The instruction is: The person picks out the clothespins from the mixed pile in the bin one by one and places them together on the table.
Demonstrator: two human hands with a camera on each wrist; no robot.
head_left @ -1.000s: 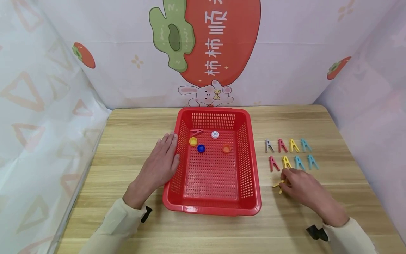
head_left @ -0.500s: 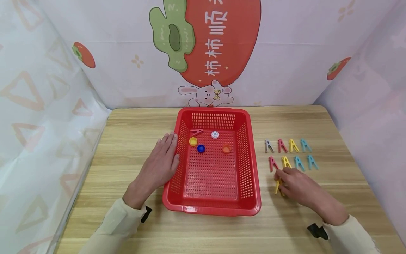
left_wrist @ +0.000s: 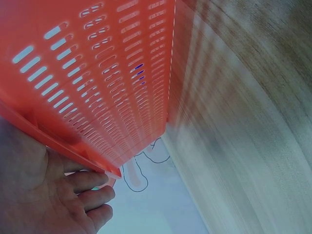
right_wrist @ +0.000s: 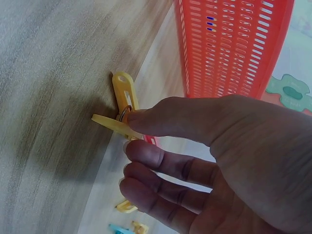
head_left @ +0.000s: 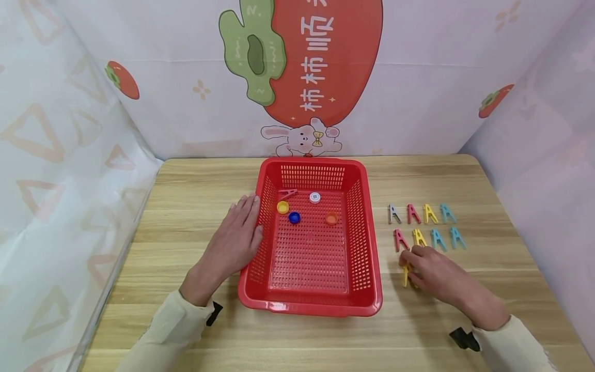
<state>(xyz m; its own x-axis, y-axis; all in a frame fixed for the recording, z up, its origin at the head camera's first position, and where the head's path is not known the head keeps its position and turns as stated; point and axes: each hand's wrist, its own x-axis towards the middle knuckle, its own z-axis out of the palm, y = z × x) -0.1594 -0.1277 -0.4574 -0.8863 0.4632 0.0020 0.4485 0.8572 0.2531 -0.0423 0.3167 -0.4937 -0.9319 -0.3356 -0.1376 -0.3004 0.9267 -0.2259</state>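
My right hand pinches a yellow clothespin between thumb and fingers, low over the table just in front of the clothespin rows. In the right wrist view its metal spring and two splayed handles show; its other end is hidden by the fingers. My left hand lies with extended fingers along the left rim of a red basket. Nearest the right hand are a yellow clothespin and a red clothespin of the front row.
Inside the basket are a pink clothespin and white, yellow, blue and orange caps. Two rows include a grey clothespin and blue clothespins. A patterned cloth rises behind the table.
My right hand has shifted slightly left, and the yellow clothespin in it has turned so its visible part points toward the table's front. The left hand and basket have stayed put.
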